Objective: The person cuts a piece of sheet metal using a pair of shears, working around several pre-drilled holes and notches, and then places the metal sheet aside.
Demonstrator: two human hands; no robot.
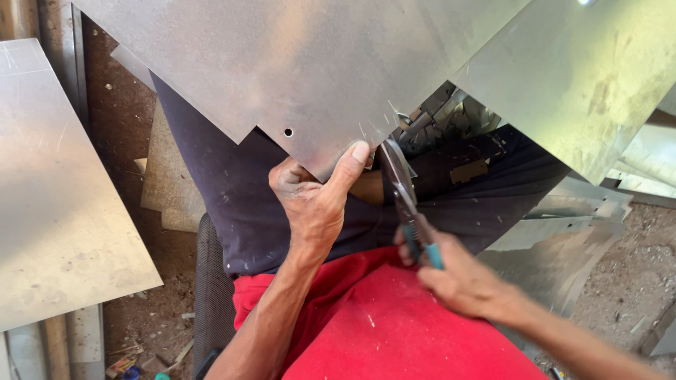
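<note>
Big metal sheet [296, 63] lies across the person's lap, filling the top centre of view, its lower pointed corner coming down right to the left hand [313, 200]. Left hand is clamped on that corner: thumb on top of the sheet near the edge, other fingers curled under and hidden, so grip is tight on the sheet. A small round hole [288, 132] sits in the sheet just up-left of the thumb. Right hand [458, 278] is lower and to the right, closed around the teal handles of the tin snips [405, 200]; the blades run up & left from that hand, and meet the sheet's edge just beside the left thumb tip. Blade opening can't be made out. Behind the snips, a pile of metal offcuts [451, 116] rests on the dark trousers. Another flat sheet [56, 197] lies on the dirt floor at far left, well apart from both hands. Red shirt [394, 331] below.
</note>
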